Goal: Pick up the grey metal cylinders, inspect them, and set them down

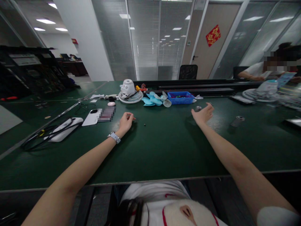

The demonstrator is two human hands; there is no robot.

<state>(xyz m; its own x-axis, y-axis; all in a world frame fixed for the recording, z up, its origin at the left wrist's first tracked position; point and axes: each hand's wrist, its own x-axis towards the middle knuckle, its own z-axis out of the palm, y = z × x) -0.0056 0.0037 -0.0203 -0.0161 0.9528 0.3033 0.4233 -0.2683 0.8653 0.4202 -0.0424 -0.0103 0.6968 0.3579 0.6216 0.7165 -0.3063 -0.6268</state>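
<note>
My left hand, with a watch on its wrist, is over the table at the left of the middle. Its fingers are curled and pinched together; whatever may be between them is too small to make out. A tiny dark piece lies on the green table, just right of that hand. Further right, my right hand has its thumb and fingers spread. Behind it, between thumb and fingers, a small grey cylinder shows in part; I cannot tell whether they touch. Another grey cylinder stands to the right.
At the back are a white fan housing, light blue fan blades and a blue bin with small parts. Phones, a white power bank and a black cable lie left. A co-worker sits at the far right.
</note>
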